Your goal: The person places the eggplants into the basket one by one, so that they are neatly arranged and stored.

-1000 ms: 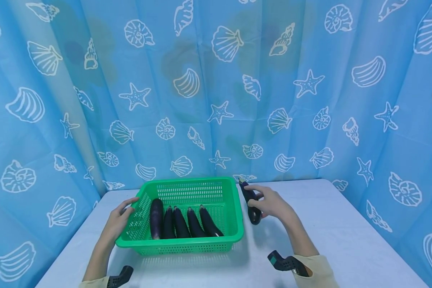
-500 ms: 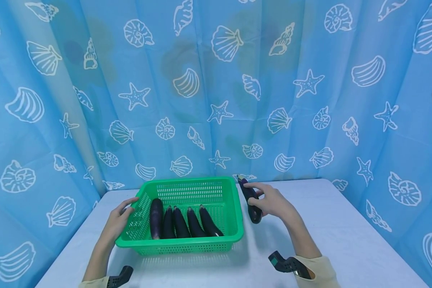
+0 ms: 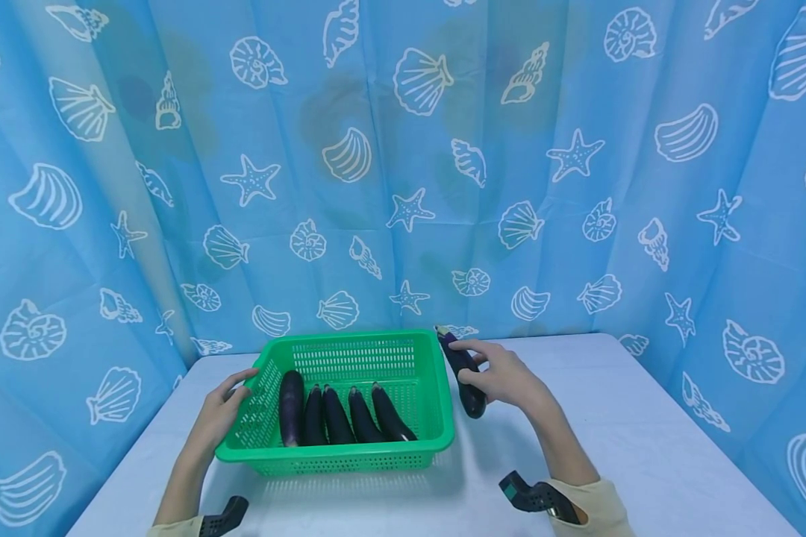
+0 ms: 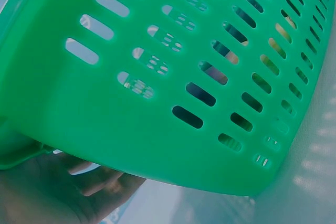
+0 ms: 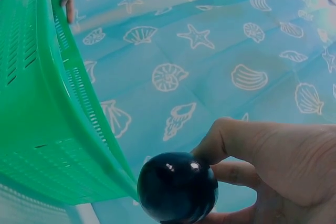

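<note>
My right hand (image 3: pixel 506 377) holds a dark purple eggplant (image 3: pixel 466 380) just outside the right side of a green plastic basket (image 3: pixel 336 450). Thumb and fingers grip it around the middle. Its stem end points up and left, and the rounded bottom tilts toward me. In the right wrist view, the glossy round end of this eggplant (image 5: pixel 177 187) faces the camera. My left hand (image 3: pixel 216 414) grips the basket's left rim, with fingers over the edge. The left wrist view shows the slotted basket wall (image 4: pixel 157 145) hiding part of the left hand (image 4: pixel 68 190).
Several eggplants (image 3: pixel 338 418) lie side by side in the basket, toward its left and front. The basket stands on a white-covered table (image 3: pixel 618 432). A blue curtain with white shells (image 3: pixel 403 164) hangs behind and along both sides.
The right hand has shifted slightly left with the eggplant, and its stem end now leans closer to the basket's right rim. The left hand and basket have stayed put.
</note>
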A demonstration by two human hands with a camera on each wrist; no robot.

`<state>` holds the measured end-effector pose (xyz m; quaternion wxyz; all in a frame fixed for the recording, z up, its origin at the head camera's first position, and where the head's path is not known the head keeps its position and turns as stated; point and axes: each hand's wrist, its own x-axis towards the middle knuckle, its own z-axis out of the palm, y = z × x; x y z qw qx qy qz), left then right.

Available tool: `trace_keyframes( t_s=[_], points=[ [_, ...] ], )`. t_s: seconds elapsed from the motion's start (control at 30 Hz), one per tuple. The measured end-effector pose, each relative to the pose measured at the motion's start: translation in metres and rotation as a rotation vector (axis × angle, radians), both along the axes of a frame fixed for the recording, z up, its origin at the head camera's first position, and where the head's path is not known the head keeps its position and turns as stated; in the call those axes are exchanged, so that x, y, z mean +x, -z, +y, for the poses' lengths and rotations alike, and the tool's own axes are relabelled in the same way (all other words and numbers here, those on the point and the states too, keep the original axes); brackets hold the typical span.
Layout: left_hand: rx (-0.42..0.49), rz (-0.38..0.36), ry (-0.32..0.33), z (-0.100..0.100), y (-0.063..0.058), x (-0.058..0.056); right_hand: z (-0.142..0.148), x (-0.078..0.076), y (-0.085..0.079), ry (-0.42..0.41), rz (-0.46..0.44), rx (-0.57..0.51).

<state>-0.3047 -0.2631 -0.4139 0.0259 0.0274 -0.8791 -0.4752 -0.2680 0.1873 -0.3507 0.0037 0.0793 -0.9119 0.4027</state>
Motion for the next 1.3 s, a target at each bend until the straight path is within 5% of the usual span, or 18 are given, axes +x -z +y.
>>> trace_keyframes(
  t_s=[1.3],
  points=[
    [0.005,-0.008,0.001,0.0,-0.001,-0.002,-0.028,0.004,0.0,-0.071,0.029,-0.033]
  ],
)
